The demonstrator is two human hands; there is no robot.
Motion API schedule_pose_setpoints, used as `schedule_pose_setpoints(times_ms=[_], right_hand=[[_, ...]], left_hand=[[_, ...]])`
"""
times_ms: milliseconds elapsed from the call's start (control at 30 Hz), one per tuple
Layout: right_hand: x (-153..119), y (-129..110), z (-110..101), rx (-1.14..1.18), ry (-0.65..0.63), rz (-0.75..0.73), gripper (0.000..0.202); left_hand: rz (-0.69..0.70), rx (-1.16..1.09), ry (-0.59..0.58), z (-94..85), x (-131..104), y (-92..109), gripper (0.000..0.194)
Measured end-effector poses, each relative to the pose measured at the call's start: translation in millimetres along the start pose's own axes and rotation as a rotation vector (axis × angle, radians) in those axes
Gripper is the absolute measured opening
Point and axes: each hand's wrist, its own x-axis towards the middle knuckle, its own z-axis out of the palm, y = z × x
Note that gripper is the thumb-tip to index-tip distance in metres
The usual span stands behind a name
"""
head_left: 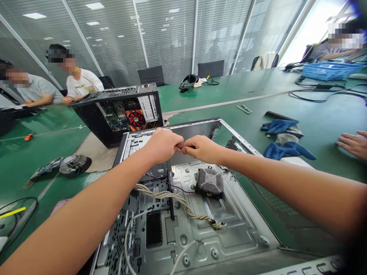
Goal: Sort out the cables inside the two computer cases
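Observation:
My left hand [164, 145] and my right hand [203, 148] meet above the far part of an open metal computer case [229, 233]. The fingers of both are pinched together, fingertips nearly touching. A tiny dark thing seems to lie between them, too small to name. Below and right of my hands, a square finned heatsink [210, 181] rests on the case floor. A braided bundle of beige cables [183, 204] crosses the case, with a thin dark wire leading toward the heatsink. A light grey cable [128, 236] curves at the near left.
An upright black computer tower [114, 110] stands behind. Blue-grey gloves [286, 143] lie right, near another person's hand [354, 144]. A cap [75, 165] lies left. A headset [188, 82] and a blue basket [331, 71] are farther back. Two people sit at the far left, another at far right.

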Motion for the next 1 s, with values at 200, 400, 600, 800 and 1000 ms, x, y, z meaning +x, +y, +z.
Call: schedule_pose_setpoints(times_ms=[200,400,600,800,1000], right_hand=[[-1.7,3.0,4.1,-0.208,0.051,-0.157,0.027],[-0.8,2.7,1.6,-0.148,0.051,-0.111,0.025],[1.1,1.3,0.4,-0.053,0.041,-0.013,0.018],[2.9,0.4,-1.6,0.036,-0.015,0.028,0.019],[4.5,2.7,-1.8,0.139,-0.017,0.074,0.023]], left_hand=[[-0.041,-0.145,-0.045,-1.6,-0.4,0.8,0.012],[-0.073,-0.201,-0.026,-2.3,-0.7,0.1,0.011],[-0.016,-0.045,-0.012,1.2,0.2,-0.3,0.012],[-0.011,-0.003,0.018,0.1,-0.8,0.7,0.012],[0.008,0.021,0.047,0.9,0.6,-0.7,0.012]])
